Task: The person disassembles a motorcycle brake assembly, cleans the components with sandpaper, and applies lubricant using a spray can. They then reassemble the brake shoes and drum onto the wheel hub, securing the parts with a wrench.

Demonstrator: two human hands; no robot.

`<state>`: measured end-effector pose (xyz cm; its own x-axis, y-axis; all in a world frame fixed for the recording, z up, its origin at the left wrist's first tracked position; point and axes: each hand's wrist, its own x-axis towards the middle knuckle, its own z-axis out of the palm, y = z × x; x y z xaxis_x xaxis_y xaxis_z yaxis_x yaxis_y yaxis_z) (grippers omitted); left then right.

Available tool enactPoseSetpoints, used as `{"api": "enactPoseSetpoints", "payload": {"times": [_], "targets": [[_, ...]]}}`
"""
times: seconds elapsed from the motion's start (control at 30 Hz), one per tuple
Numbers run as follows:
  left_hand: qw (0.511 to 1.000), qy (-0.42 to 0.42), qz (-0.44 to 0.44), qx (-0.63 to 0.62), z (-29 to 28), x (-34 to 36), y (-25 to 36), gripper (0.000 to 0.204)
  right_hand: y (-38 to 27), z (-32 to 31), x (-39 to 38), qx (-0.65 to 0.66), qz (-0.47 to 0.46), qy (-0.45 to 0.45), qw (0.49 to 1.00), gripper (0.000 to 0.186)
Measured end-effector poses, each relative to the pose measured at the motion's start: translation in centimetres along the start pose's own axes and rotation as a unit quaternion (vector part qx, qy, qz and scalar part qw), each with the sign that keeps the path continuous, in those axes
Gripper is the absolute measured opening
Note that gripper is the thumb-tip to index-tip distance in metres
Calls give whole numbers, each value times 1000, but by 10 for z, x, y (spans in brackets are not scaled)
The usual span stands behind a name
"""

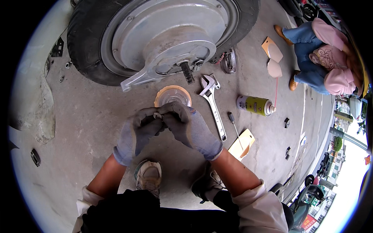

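Both my hands wear grey-palmed, blue-backed work gloves and meet in front of the wheel. Between the fingertips of my left hand (144,125) is a small light-grey piece (157,115), its kind too small to make out. My right hand (183,123) is closed against it, fingertips pinched; what they hold is hidden. Just beyond the hands lies a round, clear-topped disc with an orange rim (173,89). Farther off stands a hub-motor wheel (171,39) with a black tyre, its threaded axle (187,73) pointing toward me.
To the right lie an adjustable wrench (213,106), a green spray can (254,105) with a red straw, a screwdriver (234,126) and orange-and-white card (241,144). A person in a pink top (330,58) crouches at the far right. A whitish panel (31,89) borders the left.
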<state>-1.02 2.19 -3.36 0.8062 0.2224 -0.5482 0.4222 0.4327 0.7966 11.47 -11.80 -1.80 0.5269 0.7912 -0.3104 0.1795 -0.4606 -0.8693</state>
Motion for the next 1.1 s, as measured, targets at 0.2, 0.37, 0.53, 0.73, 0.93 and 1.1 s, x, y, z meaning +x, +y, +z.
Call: {"api": "enactPoseSetpoints", "payload": {"times": [0.2, 0.37, 0.53, 0.73, 0.93, 1.1], "targets": [[1000, 9, -15, 1, -3, -4, -7, 25, 6, 9, -2, -37, -1, 46, 998, 22], [998, 2, -17, -68, -12, -12, -3, 17, -2, -59, 11, -95, -62, 31, 993, 24], [996, 22, 39, -72, -27, -28, 0, 22, -68, -195, 54, 22, -92, 261, 961, 37], [974, 149, 65, -157, -54, -38, 14, 17, -165, -222, 142, -113, -235, 153, 953, 51], [957, 272, 60, -78, -103, -55, 40, 25, -157, -174, 147, -201, -278, 154, 927, 44], [940, 316, 98, -86, -96, -49, 56, 18, -153, -138, 101, -308, -355, 240, 850, 39]]}}
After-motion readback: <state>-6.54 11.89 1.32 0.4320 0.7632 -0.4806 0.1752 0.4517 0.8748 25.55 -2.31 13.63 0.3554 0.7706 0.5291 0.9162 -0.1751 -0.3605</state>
